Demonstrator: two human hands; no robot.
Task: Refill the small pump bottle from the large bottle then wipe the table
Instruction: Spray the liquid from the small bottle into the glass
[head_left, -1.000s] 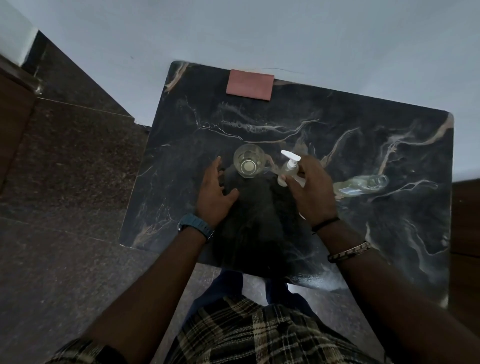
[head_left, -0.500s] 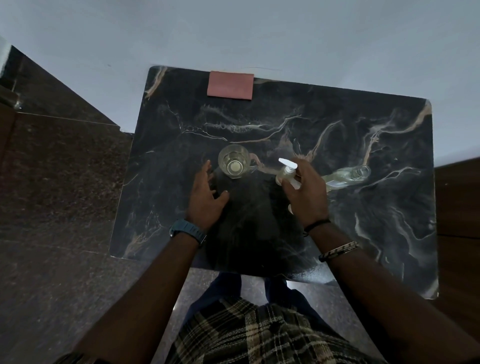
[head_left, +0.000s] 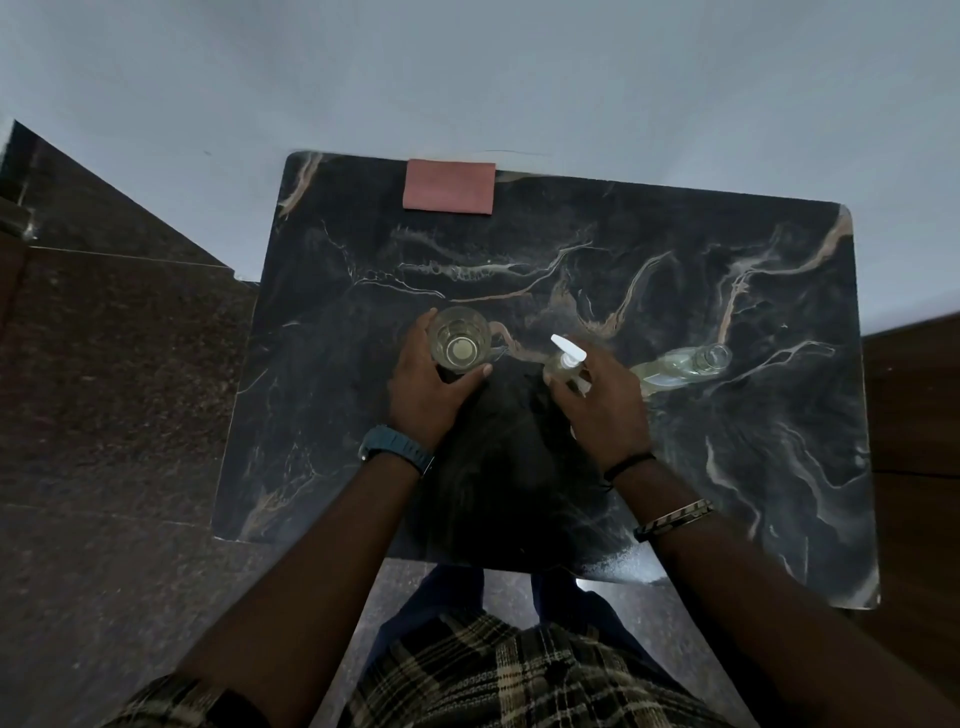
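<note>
My left hand (head_left: 423, 387) now cups the clear glass (head_left: 460, 340) — a second ago it lay flat short of it. My right hand (head_left: 602, 402) still grips the small pump bottle (head_left: 563, 364), upright; the large bottle (head_left: 680, 366) lies just right of it.

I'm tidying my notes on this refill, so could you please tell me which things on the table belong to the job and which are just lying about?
Part of the job:
- small pump bottle, held by the right hand
- large bottle, uncapped
- pink cloth at the far edge, for wiping
- marble table

Possibly lying about:
- clear glass, though the left hand grips it
</note>
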